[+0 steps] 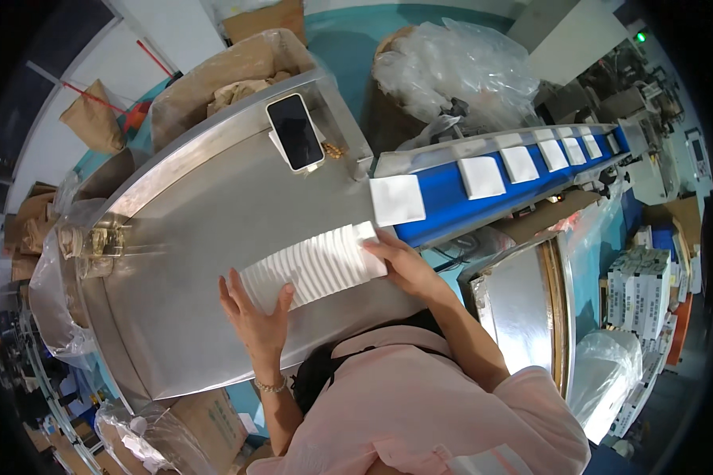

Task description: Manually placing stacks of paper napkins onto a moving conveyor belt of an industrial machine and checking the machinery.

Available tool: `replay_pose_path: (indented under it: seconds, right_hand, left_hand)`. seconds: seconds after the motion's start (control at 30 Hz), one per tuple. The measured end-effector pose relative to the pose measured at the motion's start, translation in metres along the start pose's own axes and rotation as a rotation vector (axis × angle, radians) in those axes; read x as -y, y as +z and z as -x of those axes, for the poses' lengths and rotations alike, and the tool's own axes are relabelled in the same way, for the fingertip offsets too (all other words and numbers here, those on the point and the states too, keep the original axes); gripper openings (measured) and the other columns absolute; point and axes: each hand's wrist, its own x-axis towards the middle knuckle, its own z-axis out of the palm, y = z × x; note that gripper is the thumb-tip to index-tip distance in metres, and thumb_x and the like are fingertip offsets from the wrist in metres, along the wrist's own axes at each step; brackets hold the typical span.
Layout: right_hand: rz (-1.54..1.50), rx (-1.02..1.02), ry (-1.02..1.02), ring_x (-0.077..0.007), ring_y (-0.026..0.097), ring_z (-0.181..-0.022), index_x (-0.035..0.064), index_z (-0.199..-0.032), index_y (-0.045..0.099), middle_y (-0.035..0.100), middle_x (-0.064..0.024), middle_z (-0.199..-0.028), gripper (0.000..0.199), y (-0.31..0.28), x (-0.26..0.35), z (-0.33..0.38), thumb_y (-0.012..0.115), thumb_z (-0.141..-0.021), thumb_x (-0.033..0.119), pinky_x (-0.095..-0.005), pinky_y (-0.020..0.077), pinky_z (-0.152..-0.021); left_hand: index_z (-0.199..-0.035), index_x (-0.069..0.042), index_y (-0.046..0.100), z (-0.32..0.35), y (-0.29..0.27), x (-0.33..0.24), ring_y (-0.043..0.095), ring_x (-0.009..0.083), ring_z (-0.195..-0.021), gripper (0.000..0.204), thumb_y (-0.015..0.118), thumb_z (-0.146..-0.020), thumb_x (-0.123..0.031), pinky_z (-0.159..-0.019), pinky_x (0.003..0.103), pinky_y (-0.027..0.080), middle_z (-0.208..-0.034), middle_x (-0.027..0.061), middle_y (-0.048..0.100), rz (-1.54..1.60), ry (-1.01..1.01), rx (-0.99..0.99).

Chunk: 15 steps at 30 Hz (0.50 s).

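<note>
A leaning row of thin white square packets (pixel 321 265) lies on the steel table (pixel 190 229) in front of me, overlapping like fallen cards. My right hand (pixel 408 265) grips the row's right end, fingers on the far side mostly hidden. At the other end, my left hand (pixel 260 321) has its fingers spread around the row, the thumb along its near side. One more white packet (pixel 398 199) lies where the blue conveyor belt (pixel 444 223) meets the table. Farther up the belt, several similar packets lie spaced in a line.
A phone (pixel 295 132) rests at the table's far side beside small brown beads (pixel 333 150). Clear jars (pixel 103 241) stand by the left rim. Raised metal walls edge the table. Beyond are a drum with clear plastic (pixel 455 71) and, at right, a metal-topped stand (pixel 519 305).
</note>
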Motion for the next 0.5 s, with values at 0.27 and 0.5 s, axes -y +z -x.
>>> replay_pose_path:
  seconds: [0.27,0.5]
  right_hand:
    - [0.236,-0.246,-0.017,-0.0121,0.058,-0.079,-0.0005,-0.103,0.058,0.060,-0.0067,-0.091,0.026,-0.029,0.014,0.014,0.064,-0.092,0.022,-0.0243,0.0478,-0.073]
    - [0.685,-0.200,-0.221,-0.0107,0.050,-0.078,-0.0047,-0.113,0.061,0.059,-0.0028,-0.085,0.055,0.020,0.010,0.017,0.064,-0.091,0.045,-0.0243,0.0430,-0.069]
  left_hand:
    - [-0.147,-0.006,0.031,0.002,-0.002,-0.002,0.035,0.0464,-0.132,0.104,0.080,-0.070,-0.054,-0.104,0.053,0.036,-0.148,0.0289,0.026,0.041,-0.017,0.038]
    - [-0.147,-0.003,0.030,0.006,0.006,-0.006,0.034,0.0483,-0.132,0.108,0.082,-0.068,-0.055,-0.102,0.055,0.037,-0.148,0.0301,0.024,-0.032,0.089,-0.025]
